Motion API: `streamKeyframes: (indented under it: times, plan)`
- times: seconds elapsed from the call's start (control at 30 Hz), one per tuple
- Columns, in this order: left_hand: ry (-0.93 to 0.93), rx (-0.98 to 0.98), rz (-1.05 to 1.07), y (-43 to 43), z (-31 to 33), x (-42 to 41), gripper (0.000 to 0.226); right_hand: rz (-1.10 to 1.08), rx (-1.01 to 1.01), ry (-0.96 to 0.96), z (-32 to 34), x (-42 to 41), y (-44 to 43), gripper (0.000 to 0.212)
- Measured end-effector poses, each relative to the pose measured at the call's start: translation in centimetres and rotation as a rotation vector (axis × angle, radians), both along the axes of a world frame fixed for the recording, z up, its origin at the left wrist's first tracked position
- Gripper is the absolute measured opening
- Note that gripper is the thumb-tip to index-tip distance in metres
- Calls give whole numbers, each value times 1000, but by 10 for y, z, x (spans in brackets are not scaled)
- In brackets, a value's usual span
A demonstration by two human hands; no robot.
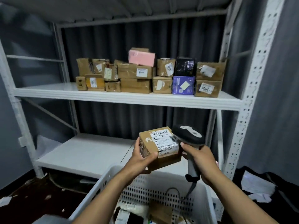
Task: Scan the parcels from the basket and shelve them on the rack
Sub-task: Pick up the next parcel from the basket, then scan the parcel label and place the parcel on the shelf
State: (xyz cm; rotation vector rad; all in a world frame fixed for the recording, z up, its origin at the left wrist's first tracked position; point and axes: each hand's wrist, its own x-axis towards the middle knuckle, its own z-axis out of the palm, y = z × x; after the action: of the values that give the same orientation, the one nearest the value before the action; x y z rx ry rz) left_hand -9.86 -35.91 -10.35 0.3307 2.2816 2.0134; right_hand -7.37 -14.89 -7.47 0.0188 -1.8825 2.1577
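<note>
The white rack point(126, 98) carries stacked parcels point(135, 73) along the right half of its upper shelf. Above the far rim of the white basket point(100, 183), my left hand point(140, 159) grips a labelled cardboard parcel point(160, 147); my right hand point(200, 159) is wrapped round the scanner point(187, 136), its head just beside the label

Pretty clearly a parcel stockroom or pickup depot. There's a white slotted metal rack point(252, 88) stacked with labelled cardboard parcels point(135, 85), a handheld barcode scanner point(187, 135), a perforated plastic basket point(90, 196) holding more packages, and grey curtains point(113, 46) behind.
</note>
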Motion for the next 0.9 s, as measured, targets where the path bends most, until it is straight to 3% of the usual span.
streamKeyframes:
  times: [0.1, 0.17, 0.33, 0.5, 0.7, 0.9]
  plan:
    - [88, -150, -13, 7, 33, -7, 126, -64, -43, 22, 30, 5, 13, 13]
    - [167, -266, 13, 10, 54, -11, 133, -70, -87, -2, 48, 5, 21, 11]
    - [305, -331, 27, 18, 99, -25, 127, -79, -65, 5, 90, -5, 30, 15]
    - [456, -278, 117, 39, 156, -47, 99, -172, 6, 67, 148, -23, 54, 13]
    - [618, -138, 273, 86, 232, -90, 99, -385, 231, 140, 219, -70, 97, 18]
    - [769, -112, 356, 139, 294, -152, 100, -475, 255, 159, 276, -123, 137, 19]
